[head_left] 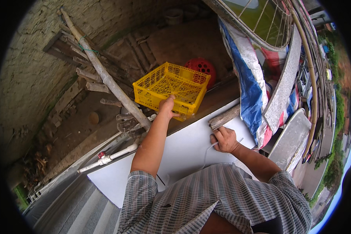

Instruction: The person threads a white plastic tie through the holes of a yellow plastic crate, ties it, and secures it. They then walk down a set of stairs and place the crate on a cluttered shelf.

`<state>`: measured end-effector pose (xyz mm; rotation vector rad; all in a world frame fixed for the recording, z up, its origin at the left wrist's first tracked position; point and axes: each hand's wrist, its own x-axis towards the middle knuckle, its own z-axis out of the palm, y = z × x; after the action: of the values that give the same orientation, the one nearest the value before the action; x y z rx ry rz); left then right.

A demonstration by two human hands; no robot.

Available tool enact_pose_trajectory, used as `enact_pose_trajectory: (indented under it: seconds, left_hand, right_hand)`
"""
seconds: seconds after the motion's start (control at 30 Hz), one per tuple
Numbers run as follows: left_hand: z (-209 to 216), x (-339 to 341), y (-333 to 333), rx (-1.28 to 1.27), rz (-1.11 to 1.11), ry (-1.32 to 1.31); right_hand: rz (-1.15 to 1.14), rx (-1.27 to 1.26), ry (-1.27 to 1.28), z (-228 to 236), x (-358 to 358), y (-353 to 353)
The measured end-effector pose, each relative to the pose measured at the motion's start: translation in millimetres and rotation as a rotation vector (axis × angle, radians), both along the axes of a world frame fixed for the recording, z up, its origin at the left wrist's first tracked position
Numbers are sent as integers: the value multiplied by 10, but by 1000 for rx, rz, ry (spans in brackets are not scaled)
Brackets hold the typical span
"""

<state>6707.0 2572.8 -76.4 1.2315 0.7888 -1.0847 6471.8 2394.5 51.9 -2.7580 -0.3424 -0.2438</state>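
Observation:
My left hand [167, 107] grips the near wall of a yellow plastic crate [145, 98], thumb over the rim. The crate has lattice sides and floor, looks to have nothing in it, and is held out over the far edge of a white panel [183, 142]. Over that panel, my right hand [225, 139] is closed beside the cut end of a wooden log [225, 117]. A thin pale cord [205, 154] runs to its fingers; what the fingers hold is hidden.
Behind the crate lies a red perforated basket [201, 67]. A ladder-like frame with a bamboo pole [105, 76] leans at left, above a white pipe [115, 155] with a red valve. A striped tarp [250, 97] and a metal-barred frame [257, 23] crowd the right.

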Motion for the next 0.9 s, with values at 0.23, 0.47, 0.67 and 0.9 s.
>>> enact_pose_trajectory:
  seconds: [0.23, 0.47, 0.67, 0.9]
  left_hand:
    - [-63, -1, 9, 29, 3, -16]
    - [-80, -16, -34, 84, -13, -55]
    - [-211, 2, -28, 124, -12, -66]
    - [-258, 41, -25, 129, -8, -125]
  right_hand:
    - [-10, 6, 7, 36, 24, 27]
    - [-12, 8, -3, 2, -6, 19]
    - [-7, 24, -21, -21, -5, 21]
    - [-11, -13, 8, -26, 13, 11]
